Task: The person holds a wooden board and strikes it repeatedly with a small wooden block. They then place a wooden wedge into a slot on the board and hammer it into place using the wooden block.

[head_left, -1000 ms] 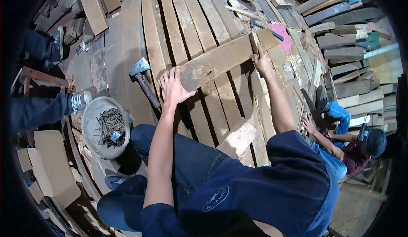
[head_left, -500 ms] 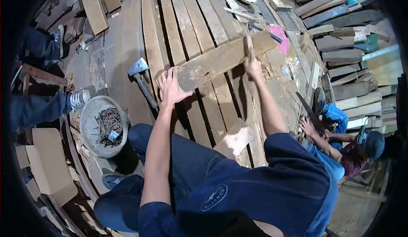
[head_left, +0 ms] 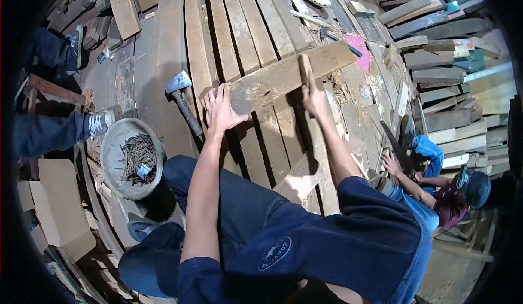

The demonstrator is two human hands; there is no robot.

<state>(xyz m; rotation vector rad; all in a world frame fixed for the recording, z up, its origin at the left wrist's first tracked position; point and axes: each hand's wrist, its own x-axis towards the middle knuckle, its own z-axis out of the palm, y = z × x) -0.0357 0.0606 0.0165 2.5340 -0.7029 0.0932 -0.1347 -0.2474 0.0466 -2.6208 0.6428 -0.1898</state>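
Note:
A worn wooden board (head_left: 278, 83) lies slantwise across several long planks. My left hand (head_left: 220, 110) grips its near-left end, the thumb at the lower edge and the fingers at the upper corner. In my right hand (head_left: 316, 99) is a narrow wooden strip (head_left: 305, 67), held upright across the face of the board right of its middle. A hatchet (head_left: 182, 99) with a dark handle rests on the planks left of my left hand. Below my right hand, a short pale wood piece (head_left: 298, 181) lies by my knee.
A bucket of nails (head_left: 111, 162) stands at my left, near a cardboard box (head_left: 62, 206) and another person's shoe (head_left: 102, 123). A hammer (head_left: 332, 36) lies beside a pink sheet (head_left: 359, 50). On the right sits a co-worker in a cap (head_left: 476, 189), by stacked timber (head_left: 436, 75).
My right hand has slid the wooden strip a little to the left along the board. My left hand stays at the board's end.

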